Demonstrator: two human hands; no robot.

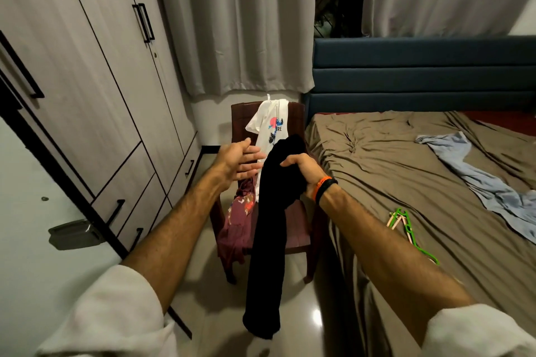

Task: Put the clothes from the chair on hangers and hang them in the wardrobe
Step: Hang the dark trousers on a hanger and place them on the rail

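While the wardrobe [87,72] at far left stands closed, the left hand [237,162] hovers with fingers spread and empty, beside a white shirt [271,130] and maroon garment [237,220] on the chair [293,229]. The right hand [301,171] grips a black garment [269,240] hanging over the seat. This looks like pickup; next it needs a hanger [406,229] from the bed [391,171].

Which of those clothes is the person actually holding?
The black garment, gripped in the right hand. The white printed T-shirt hangs over the chair back; the maroon one lies on the seat.
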